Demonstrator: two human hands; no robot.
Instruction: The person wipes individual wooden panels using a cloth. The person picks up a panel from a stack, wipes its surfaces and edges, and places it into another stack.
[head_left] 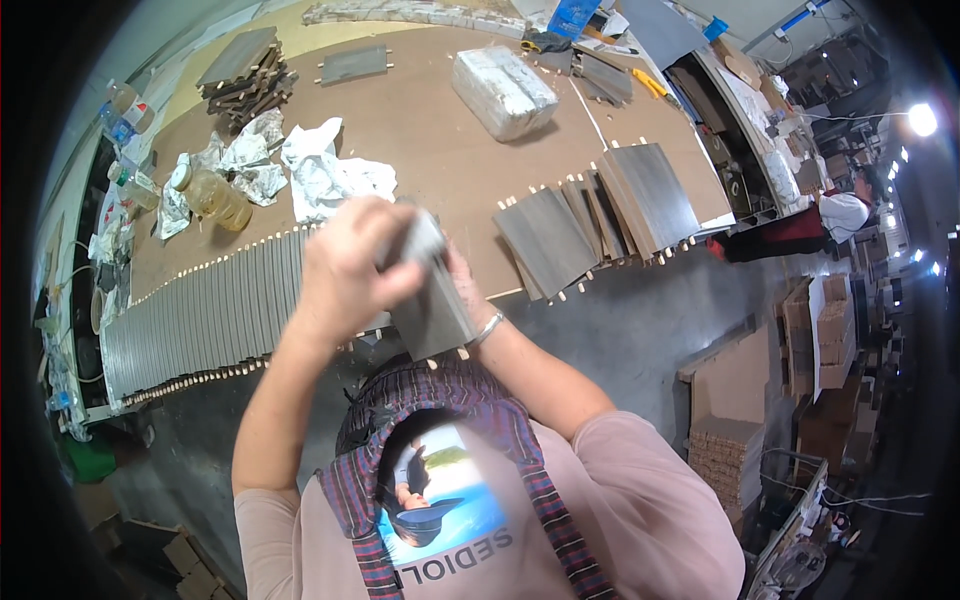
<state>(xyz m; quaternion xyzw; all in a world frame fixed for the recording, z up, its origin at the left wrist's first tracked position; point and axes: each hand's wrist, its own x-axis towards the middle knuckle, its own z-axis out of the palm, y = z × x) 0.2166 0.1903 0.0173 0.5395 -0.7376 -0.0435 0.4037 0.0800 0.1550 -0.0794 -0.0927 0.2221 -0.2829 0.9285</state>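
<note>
Head view: both hands meet over the near edge of the brown worktable [420, 120], clamped on one grey panel [432, 310] with wooden dowels along its edge. The left hand [345, 270] closes over its top; the right hand [462, 285] grips from behind, mostly hidden. Left of them a long row of grey panels [200, 325] lines the table edge; right, a fanned stack of panels [600, 215] overhangs it. Bare tabletop lies beyond the hands, before the crumpled white paper [325, 175] and a wrapped white bundle [503, 90].

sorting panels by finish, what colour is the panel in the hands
Grey, a dull matte tone with pale wooden dowels at its edge; the panel shows best in the head view.
</note>
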